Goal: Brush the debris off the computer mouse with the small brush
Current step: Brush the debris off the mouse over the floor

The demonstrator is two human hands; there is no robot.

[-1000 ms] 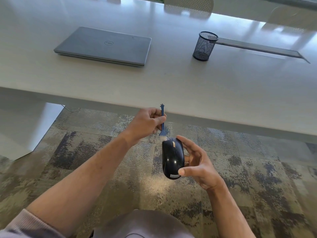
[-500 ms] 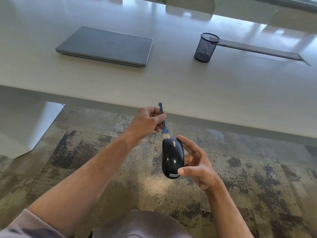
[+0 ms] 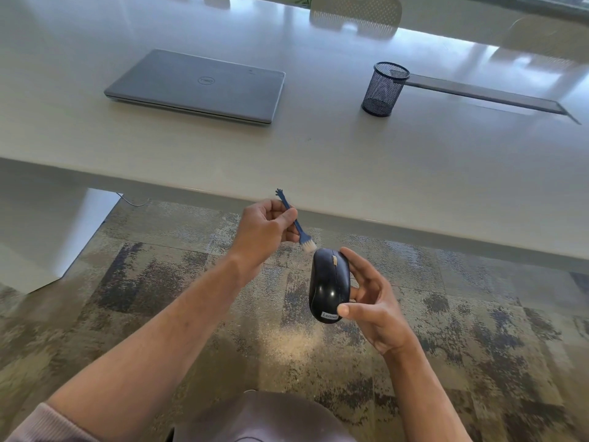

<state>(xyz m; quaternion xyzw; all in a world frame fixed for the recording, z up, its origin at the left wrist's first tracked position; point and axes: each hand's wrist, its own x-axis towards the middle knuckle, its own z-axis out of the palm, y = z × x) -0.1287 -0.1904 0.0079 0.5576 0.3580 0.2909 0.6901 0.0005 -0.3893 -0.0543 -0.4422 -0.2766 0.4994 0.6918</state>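
Right hand [image 3: 373,309]: curled around the right flank of the computer mouse [image 3: 328,283], thumb tip pressed on the near end by the logo, fingers behind the far edge; a light pinch, held in the air over the carpet.
Mouse position: below the table's near edge, over the patterned carpet [image 3: 159,282], top side facing the camera, scroll wheel toward the far end.
Slip risk: the glossy shell is gripped only at its ends, so a firm brush stroke could likely twist it out of the fingers and drop it to the floor.
Left hand [image 3: 264,228]: closed around the blue handle of the small brush [image 3: 301,232], thumb and forefinger pinching mid-handle.
Bristles: pale tuft at the mouse's far left tip, touching or just shy of it; which one cannot be told.
Brush risk: the thin handle may roll in the pinch, and strokes skimming only the tip would probably miss grit in the wheel slot.
Debris: too small to see on the shell; anything flicked off should land on the carpet.
Table [image 3: 350,161]: a closed laptop [image 3: 197,86] and a mesh pen cup [image 3: 385,89] sit well apart from the hands, out of harm's way.
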